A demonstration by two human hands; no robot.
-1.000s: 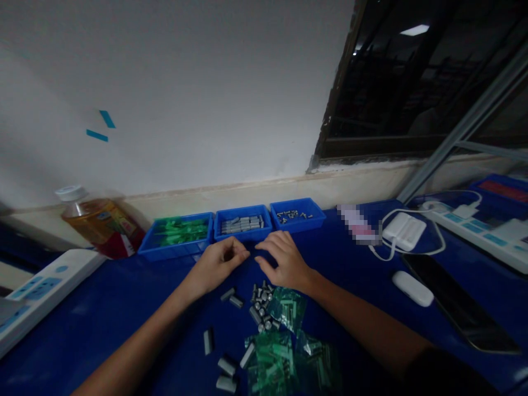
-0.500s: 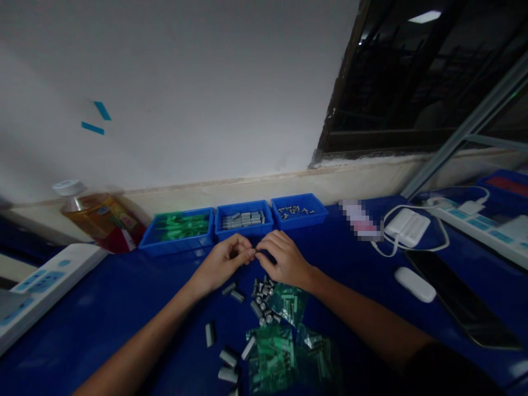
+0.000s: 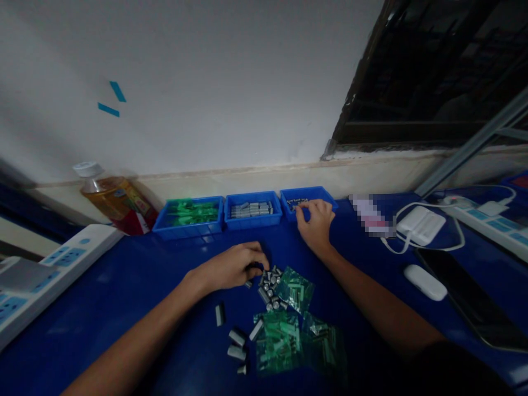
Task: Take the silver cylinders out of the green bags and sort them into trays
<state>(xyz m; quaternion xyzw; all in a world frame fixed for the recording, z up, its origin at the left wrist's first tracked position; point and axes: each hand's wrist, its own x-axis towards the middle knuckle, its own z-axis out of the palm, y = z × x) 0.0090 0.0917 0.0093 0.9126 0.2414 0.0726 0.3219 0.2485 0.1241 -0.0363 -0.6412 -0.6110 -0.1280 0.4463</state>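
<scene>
My left hand (image 3: 235, 267) rests on the blue table with its fingers curled down at the edge of a heap of small grey metal parts (image 3: 270, 286); what they grip is hidden. My right hand (image 3: 317, 220) reaches into the right blue tray (image 3: 328, 196), which holds small screws, its fingertips pinched among them. The middle blue tray (image 3: 252, 218) holds grey sleeves, and the left blue tray (image 3: 187, 226) holds green pieces. Clear bags of green parts (image 3: 280, 341) lie near me beside loose grey cylinders (image 3: 237, 344).
A tea bottle (image 3: 115, 201) lies at the back left by the wall. White power strips sit at the left (image 3: 53, 269) and far right (image 3: 495, 225). A white charger with cable (image 3: 421, 225), a white case (image 3: 424, 281) and a dark phone (image 3: 474, 305) lie on the right.
My hands have come apart. The right hand moved from in front of me up into the right tray. The left hand dropped down to the heap of grey parts.
</scene>
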